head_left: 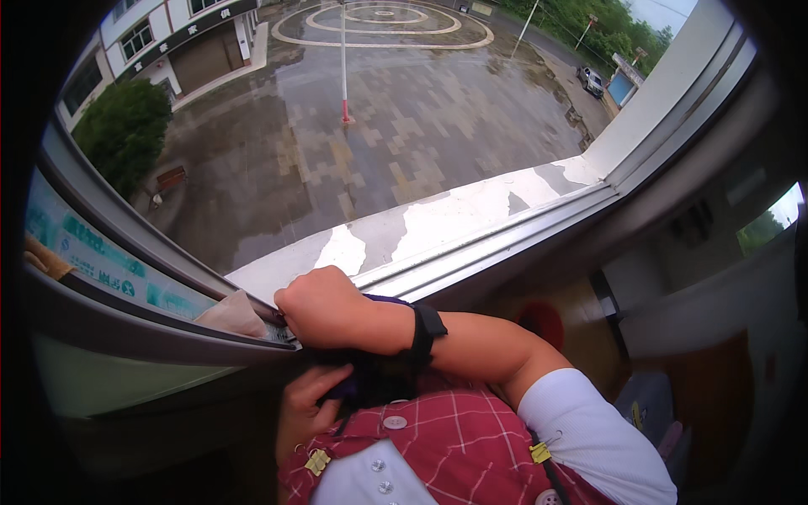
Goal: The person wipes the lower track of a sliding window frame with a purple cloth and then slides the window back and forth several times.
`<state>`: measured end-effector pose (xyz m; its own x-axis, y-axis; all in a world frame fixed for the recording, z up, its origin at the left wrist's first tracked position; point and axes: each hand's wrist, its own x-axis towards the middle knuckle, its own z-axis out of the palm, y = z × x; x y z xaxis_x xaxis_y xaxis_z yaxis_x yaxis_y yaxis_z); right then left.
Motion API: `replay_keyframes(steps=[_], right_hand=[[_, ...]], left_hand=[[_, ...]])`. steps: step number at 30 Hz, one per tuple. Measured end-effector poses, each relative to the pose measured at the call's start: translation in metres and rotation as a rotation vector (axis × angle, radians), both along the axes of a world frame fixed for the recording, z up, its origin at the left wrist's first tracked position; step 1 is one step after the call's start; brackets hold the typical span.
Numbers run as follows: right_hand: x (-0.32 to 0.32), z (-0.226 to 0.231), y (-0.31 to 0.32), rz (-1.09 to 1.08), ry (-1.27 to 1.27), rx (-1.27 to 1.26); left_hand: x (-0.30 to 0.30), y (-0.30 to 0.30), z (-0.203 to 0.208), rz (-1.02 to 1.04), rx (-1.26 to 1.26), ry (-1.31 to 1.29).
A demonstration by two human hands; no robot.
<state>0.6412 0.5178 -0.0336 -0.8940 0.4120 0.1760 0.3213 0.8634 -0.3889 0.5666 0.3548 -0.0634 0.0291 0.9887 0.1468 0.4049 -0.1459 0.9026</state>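
Note:
My right hand (pixel 324 307) reaches across from the right, a black band (pixel 427 328) at its wrist. Its fingers are curled closed against the end of the window sash (pixel 160 320); whatever they hold is hidden. Beside the knuckles, a pale beige patch (pixel 234 315) shows low on the sash; whether it is cloth or a reflection I cannot tell. Lower down and close to my body, my left hand (pixel 305 408) has bent fingers at a dark, partly purple object (pixel 370 379). That object is mostly in shadow under my right forearm, so its kind is unclear.
A metal window track (pixel 497 244) runs along the sill, with peeling paint (pixel 454 215) outside it. Brown fabric (pixel 46 257) hangs at the far left sash. Beyond lies a wet paved square (pixel 404 118) with a pole (pixel 343 76). A red round object (pixel 541 322) is indoors at right.

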Motion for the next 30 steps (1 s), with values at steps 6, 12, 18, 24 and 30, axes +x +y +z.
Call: replay_keyframes(steps=[6,12,18,24,30], right_hand=[[-0.002,-0.005,-0.001,-0.063,0.176,-0.114],[0.002,-0.005,-0.002,-0.036,0.154,-0.140],[0.008,-0.003,0.002,0.095,0.122,-0.030],[0.016,0.013,0.008,0.230,0.025,0.093],[0.013,0.013,0.009,0.271,-0.054,0.207]], left_hand=[[-0.004,0.004,0.001,0.004,-0.006,0.028],[-0.008,0.009,-0.003,-0.125,0.018,0.013],[-0.012,0.003,-0.009,-0.123,0.035,0.041],[-0.017,-0.002,-0.010,-0.117,-0.005,0.034],[-0.013,0.002,-0.007,-0.110,-0.007,0.021]])
